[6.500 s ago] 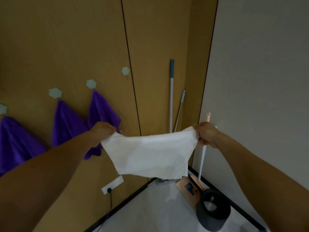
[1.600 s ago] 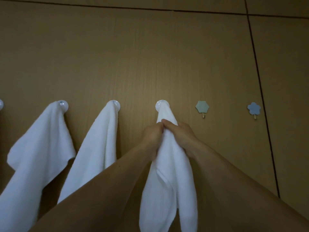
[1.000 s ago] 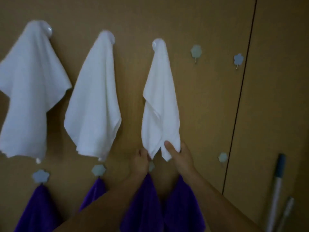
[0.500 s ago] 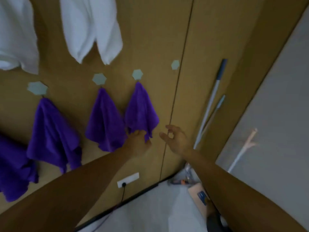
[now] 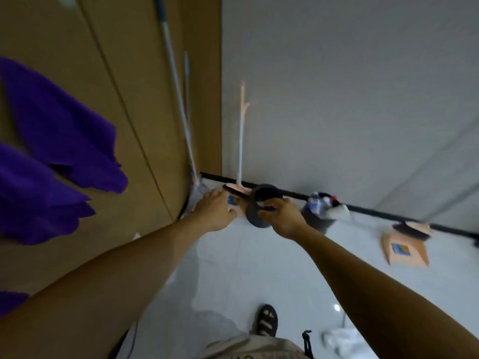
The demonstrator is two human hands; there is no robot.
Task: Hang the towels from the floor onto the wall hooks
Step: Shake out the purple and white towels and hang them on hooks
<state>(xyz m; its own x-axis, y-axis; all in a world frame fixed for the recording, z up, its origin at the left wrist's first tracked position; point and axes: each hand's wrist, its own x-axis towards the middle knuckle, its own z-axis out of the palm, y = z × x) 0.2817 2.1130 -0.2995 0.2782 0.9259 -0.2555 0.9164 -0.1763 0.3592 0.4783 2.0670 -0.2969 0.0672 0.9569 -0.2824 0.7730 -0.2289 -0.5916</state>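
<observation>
Both my arms reach forward over the pale floor. My left hand [image 5: 216,211] is seen from the back with relaxed fingers and holds nothing. My right hand [image 5: 281,216] hangs loosely curled and empty, overlapping a dark bin in the view. Two purple towels [image 5: 59,130] hang on the wooden wall [image 5: 134,73] at the left, their hooks out of frame. A crumpled white cloth [image 5: 339,339], blurred, lies on the floor at the bottom right. The white towels hung higher up are out of view.
A dark round bin [image 5: 259,218] and a second bin with rubbish [image 5: 321,213] stand along the grey wall. Mop and broom handles [image 5: 178,99] lean in the corner. A dustpan with brush [image 5: 405,250] lies at the right. My sandalled foot [image 5: 265,321] is below.
My view has swung down from the hung towels to the floor and corner. Both hands have dropped away from the wall and are empty.
</observation>
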